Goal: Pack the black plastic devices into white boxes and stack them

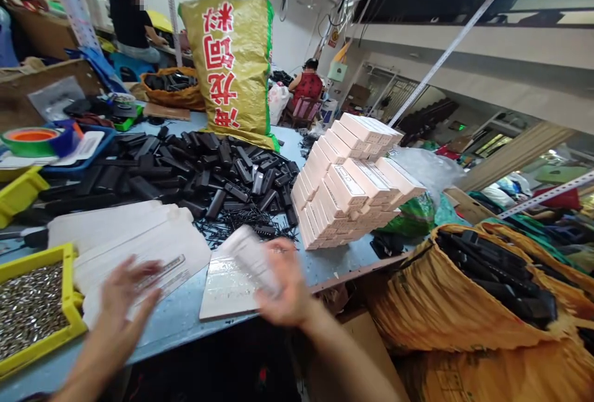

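My right hand (290, 287) is wrapped round a small white box (253, 253), blurred by motion and tilted above a flat white board (225, 294) at the table's front edge. My left hand (123, 297), thumb and fingers apart, is over flattened white cardboard (134, 229) with a printed label. Whether it touches the cardboard I cannot tell. Beyond both hands lies a heap of black plastic parts (223, 167), with thin black pieces (236, 222) scattered at its near side. Several similar pale boxes stand in a stack (334, 204) to the right.
A yellow bin (69, 284) of small metal pieces sits at the front left. Behind the heap rises a gold sack (223, 68). Orange sacks (417, 297) of black parts stand right of the table (171, 328). Two people (132, 25) sit farther back.
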The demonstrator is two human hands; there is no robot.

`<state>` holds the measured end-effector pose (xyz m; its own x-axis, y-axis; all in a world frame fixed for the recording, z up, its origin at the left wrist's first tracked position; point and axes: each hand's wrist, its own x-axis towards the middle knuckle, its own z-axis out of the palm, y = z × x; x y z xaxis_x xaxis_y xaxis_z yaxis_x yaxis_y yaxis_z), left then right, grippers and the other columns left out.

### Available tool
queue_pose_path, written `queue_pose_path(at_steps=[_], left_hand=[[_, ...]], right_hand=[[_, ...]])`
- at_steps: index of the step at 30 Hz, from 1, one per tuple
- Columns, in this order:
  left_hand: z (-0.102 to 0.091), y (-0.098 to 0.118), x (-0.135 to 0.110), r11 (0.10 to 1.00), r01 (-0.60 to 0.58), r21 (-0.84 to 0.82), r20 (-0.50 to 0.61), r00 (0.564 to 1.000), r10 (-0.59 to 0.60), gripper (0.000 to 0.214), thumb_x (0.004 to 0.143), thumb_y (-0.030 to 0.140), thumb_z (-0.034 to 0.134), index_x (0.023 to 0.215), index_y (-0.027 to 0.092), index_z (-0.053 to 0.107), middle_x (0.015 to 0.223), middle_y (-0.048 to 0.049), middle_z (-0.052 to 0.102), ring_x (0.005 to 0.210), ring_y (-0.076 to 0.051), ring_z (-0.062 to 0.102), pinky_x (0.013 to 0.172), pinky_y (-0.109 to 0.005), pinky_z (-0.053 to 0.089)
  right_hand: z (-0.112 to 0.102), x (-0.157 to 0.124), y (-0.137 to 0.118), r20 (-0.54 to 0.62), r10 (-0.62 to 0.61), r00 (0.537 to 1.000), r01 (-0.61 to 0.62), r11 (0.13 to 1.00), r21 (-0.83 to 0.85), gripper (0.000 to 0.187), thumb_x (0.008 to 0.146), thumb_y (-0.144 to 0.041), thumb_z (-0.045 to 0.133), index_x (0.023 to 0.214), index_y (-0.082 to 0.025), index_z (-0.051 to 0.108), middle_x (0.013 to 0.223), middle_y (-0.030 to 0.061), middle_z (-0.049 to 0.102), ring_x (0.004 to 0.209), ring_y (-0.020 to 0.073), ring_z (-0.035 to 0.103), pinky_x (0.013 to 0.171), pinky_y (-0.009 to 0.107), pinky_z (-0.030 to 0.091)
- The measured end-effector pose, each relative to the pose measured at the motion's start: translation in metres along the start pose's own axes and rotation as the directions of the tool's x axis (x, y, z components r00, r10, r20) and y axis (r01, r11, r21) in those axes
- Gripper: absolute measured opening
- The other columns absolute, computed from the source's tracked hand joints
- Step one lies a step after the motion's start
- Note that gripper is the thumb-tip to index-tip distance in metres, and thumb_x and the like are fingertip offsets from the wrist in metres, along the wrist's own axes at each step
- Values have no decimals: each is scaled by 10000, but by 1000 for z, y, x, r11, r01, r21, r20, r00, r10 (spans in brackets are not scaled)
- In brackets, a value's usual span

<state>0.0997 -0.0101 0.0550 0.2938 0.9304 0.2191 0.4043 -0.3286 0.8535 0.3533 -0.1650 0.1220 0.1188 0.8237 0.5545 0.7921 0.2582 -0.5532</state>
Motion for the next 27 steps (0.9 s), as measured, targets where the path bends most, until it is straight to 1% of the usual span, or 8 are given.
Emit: queue_pose_path(at_steps=[2,5,8,10,13,16,19,27], left_hand=[[-41,-25,21,930,126,346,-118,989,-91,650,704,518,540,1236,152,467,1083,-136,623,929,-330,635,772,-459,556],[-88,-70,45,613,151,776,-15,975,-221,496,774,321,373,1130,21,541,1094,-223,618,1032,-347,591,878,-459,486],[-103,-95,47,507,8,862,214,901,-377,439,778,226,363,1095,6,572,1096,-229,627,1007,-322,605,855,-396,471],[-100,-98,43,503,-43,863,269,882,-386,408,819,221,327,1052,18,592,1073,-225,635,1000,-323,605,846,-383,453],[-96,-92,40,529,19,848,236,881,-411,369,855,240,293,950,64,604,982,-190,658,949,-303,614,792,-349,450],[-98,-87,40,566,95,819,179,895,-409,386,881,342,288,876,135,613,918,-126,667,883,-284,620,744,-346,464],[-100,-83,39,636,134,760,39,967,-252,429,885,403,279,866,167,636,1001,-74,662,984,-259,600,856,-367,467],[-76,-68,5,886,442,144,-272,878,-394,357,756,521,560,933,225,650,838,24,682,783,-191,624,816,-351,513]], right_hand=[[-97,28,14,-359,-151,921,-18,904,-427,644,714,-269,644,1329,-231,457,1113,104,564,1034,272,553,902,443,476],[-219,76,53,-387,-109,915,-283,509,-813,514,757,-353,598,1211,-110,589,1006,197,635,978,326,573,875,547,428],[-255,105,82,-451,102,887,-457,340,-822,399,774,-402,607,1020,-97,682,1000,229,652,1032,385,555,824,620,395],[-227,106,82,-491,-30,871,-435,420,-797,405,774,-394,633,1066,-115,660,1132,221,613,1123,385,507,862,622,378],[-130,96,82,-359,-235,903,-87,718,-690,282,853,-244,528,1115,-174,604,1079,138,624,1060,246,554,933,468,428],[-20,98,114,58,-88,994,106,822,-559,266,815,-104,495,993,-212,660,1005,75,652,937,190,600,844,336,483],[52,115,167,248,317,915,-68,729,-681,493,775,-12,462,1217,-189,588,1381,138,455,1249,255,436,969,390,392],[62,120,221,395,337,855,-19,781,-624,409,846,-55,424,1198,-200,571,1322,92,536,1326,216,333,1120,456,132]])
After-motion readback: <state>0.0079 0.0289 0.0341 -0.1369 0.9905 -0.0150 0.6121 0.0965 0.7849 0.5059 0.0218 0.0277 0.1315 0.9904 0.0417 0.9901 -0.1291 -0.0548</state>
